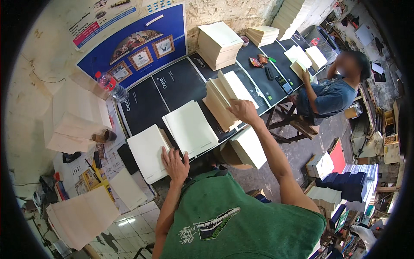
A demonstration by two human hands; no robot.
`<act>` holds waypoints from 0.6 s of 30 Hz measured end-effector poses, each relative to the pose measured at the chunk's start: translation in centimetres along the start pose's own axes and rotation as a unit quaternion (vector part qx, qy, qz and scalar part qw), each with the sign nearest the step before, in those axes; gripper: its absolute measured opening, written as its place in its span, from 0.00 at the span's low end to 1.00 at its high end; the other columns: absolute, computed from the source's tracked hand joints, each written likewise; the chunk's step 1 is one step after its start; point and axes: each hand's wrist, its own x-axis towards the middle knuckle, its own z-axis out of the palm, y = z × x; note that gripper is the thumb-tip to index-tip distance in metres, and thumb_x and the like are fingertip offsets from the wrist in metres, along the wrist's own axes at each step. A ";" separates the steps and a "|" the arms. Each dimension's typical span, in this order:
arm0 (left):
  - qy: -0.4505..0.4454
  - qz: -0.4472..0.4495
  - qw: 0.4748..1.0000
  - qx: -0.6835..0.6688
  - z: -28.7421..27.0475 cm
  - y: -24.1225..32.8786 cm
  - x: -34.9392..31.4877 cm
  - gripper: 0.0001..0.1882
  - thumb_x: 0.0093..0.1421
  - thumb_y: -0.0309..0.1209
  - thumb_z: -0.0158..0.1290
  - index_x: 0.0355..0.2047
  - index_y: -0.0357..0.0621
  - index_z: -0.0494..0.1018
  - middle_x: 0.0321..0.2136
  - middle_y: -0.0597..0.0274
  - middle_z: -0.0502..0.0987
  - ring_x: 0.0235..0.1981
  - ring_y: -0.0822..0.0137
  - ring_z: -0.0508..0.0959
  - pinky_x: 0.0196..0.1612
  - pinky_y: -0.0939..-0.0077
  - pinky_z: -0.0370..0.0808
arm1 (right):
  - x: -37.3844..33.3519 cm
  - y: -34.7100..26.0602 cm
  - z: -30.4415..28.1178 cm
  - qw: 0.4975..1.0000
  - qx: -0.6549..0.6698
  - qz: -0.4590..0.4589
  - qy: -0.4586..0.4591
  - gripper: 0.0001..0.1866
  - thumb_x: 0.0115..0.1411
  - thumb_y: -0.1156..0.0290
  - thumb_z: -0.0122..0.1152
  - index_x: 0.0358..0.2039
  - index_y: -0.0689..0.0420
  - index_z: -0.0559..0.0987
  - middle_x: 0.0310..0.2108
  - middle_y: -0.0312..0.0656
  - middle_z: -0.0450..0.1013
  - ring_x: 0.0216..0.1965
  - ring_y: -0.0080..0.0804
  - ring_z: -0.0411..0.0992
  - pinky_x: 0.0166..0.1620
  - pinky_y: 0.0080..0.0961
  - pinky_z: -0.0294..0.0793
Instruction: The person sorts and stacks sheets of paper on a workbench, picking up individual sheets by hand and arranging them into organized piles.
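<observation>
My left hand [176, 166] lies with fingers spread on the lower right edge of a pile of cream paper sheets [146, 151] at the table's near left. Beside it, a second pile of cream sheets [189, 128] lies flat in the middle. My right hand [243, 111] is closed at the near end of a thicker stack of folded paper sections [217, 103], its fingertips partly hidden. That stack is fanned at an angle, and a paler block of sheets [237, 88] leans along its right side.
The black-topped table [146, 93] also bears a tall paper stack [220, 41], a water bottle [113, 86] and a phone [284, 85]. A seated person [334, 88] handles paper at the far right. Below the near edge stands another paper block [250, 146]; books [353, 183] crowd the right.
</observation>
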 end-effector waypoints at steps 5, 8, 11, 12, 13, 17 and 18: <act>0.001 -0.006 1.000 -0.003 0.0 0.0 0.0 0.23 0.64 0.44 0.49 0.41 0.32 0.75 0.51 0.45 0.73 0.66 0.40 0.56 0.66 0.43 0.51 | -0.4 -0.3 1.0 0.995 0.010 -0.049 0.082 0.26 0.56 0.57 0.62 0.55 0.49 0.74 0.35 0.47 0.77 0.34 0.49 0.77 0.37 0.43 0.77; 0.000 -0.008 1.000 -0.004 0.0 -0.1 -0.1 0.23 0.64 0.44 0.49 0.40 0.32 0.75 0.51 0.45 0.73 0.66 0.40 0.56 0.66 0.43 0.51 | -0.5 -1.5 1.3 0.993 -0.030 -0.058 0.097 0.28 0.55 0.56 0.64 0.56 0.50 0.74 0.38 0.46 0.77 0.36 0.47 0.77 0.38 0.41 0.77; -0.001 -0.007 1.000 -0.004 0.0 -0.2 -0.1 0.22 0.64 0.44 0.50 0.41 0.32 0.75 0.51 0.46 0.73 0.66 0.40 0.56 0.66 0.43 0.51 | -0.4 -2.0 1.2 0.993 -0.040 -0.050 0.095 0.28 0.54 0.55 0.66 0.54 0.49 0.75 0.38 0.45 0.77 0.36 0.46 0.77 0.38 0.41 0.78; 0.001 -0.006 1.000 -0.007 0.0 -0.2 -0.1 0.22 0.64 0.44 0.50 0.41 0.32 0.75 0.51 0.46 0.73 0.66 0.40 0.56 0.66 0.43 0.51 | -0.4 -1.9 1.2 0.994 -0.039 -0.049 0.094 0.27 0.54 0.54 0.66 0.53 0.49 0.76 0.37 0.45 0.77 0.36 0.46 0.78 0.38 0.41 0.78; 0.002 -0.006 1.000 -0.010 0.0 -0.1 -0.1 0.22 0.64 0.44 0.50 0.41 0.32 0.75 0.51 0.46 0.73 0.66 0.40 0.56 0.67 0.43 0.51 | -0.3 -1.9 0.9 0.996 -0.032 -0.035 0.079 0.27 0.53 0.53 0.66 0.53 0.49 0.77 0.36 0.45 0.78 0.36 0.46 0.78 0.38 0.40 0.78; 0.006 -0.002 1.000 -0.014 0.0 -0.1 -0.1 0.22 0.64 0.44 0.50 0.41 0.33 0.75 0.51 0.46 0.72 0.66 0.40 0.56 0.67 0.43 0.51 | 0.0 -1.3 0.4 0.998 -0.018 0.006 0.055 0.28 0.51 0.50 0.68 0.51 0.48 0.78 0.34 0.44 0.79 0.35 0.46 0.79 0.39 0.39 0.78; 0.005 -0.002 1.000 -0.013 0.0 -0.1 -0.1 0.22 0.64 0.44 0.50 0.41 0.33 0.75 0.51 0.46 0.73 0.66 0.40 0.56 0.67 0.43 0.50 | -0.1 -1.1 0.5 0.998 -0.018 0.013 0.057 0.28 0.51 0.50 0.68 0.51 0.48 0.79 0.34 0.44 0.79 0.35 0.46 0.79 0.39 0.39 0.78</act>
